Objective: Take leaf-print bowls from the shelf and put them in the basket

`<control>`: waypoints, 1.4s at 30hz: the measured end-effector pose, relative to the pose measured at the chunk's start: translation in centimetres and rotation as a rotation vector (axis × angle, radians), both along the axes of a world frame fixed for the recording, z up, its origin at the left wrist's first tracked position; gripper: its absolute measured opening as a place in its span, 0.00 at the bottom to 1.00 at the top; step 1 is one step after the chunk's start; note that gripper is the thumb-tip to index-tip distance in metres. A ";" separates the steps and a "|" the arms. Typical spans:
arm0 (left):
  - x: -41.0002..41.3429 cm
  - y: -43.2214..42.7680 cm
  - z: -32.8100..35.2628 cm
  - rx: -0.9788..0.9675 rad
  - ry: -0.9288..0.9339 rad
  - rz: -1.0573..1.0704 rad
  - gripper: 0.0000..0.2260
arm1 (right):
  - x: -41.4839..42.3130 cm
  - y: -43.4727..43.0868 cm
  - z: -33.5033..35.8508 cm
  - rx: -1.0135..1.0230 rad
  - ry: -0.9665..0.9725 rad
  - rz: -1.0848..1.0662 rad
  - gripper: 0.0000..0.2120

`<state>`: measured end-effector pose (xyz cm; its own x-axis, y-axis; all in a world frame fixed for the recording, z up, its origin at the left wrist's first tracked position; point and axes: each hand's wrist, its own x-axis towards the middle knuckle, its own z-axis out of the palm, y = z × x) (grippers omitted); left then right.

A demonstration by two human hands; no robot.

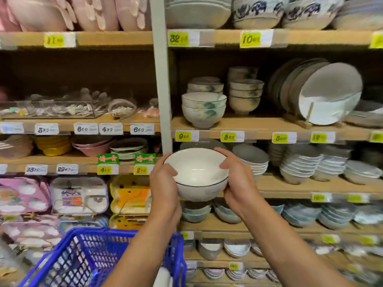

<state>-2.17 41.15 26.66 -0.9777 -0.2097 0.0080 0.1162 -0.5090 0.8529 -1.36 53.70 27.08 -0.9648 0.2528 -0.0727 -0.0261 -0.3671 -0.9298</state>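
I hold a white bowl (196, 172) with a thin dark rim in front of the shelves, at the centre of the view. My left hand (163, 179) grips its left side, thumb over the rim. My right hand (234, 175) grips its right side the same way. Two stacked leaf-print bowls (203, 109) stand on the shelf above, just right of the grey upright post. More stacked bowls (245, 94) of a similar print stand behind them. The blue plastic basket (83, 255) hangs below my left forearm, at the lower left.
Wooden shelves carry yellow and white price tags. Large plates (329, 94) lean on a rack at the right. Stacks of white and blue dishes (300, 164) fill the lower right shelves. Pink and yellow children's trays (78, 195) sit at the lower left. The grey post (162, 79) divides the bays.
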 end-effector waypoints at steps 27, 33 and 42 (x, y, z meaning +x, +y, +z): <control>-11.5 20.8 7.6 -0.048 -0.019 -0.292 0.17 | -7.9 20.4 6.9 0.073 0.110 -0.267 0.24; -17.0 22.7 7.7 -0.038 0.013 -0.321 0.19 | -12.9 22.0 7.2 0.015 0.113 -0.334 0.24; -21.3 24.5 6.8 -0.009 -0.093 -0.246 0.17 | -17.7 24.3 6.7 0.071 0.024 -0.261 0.26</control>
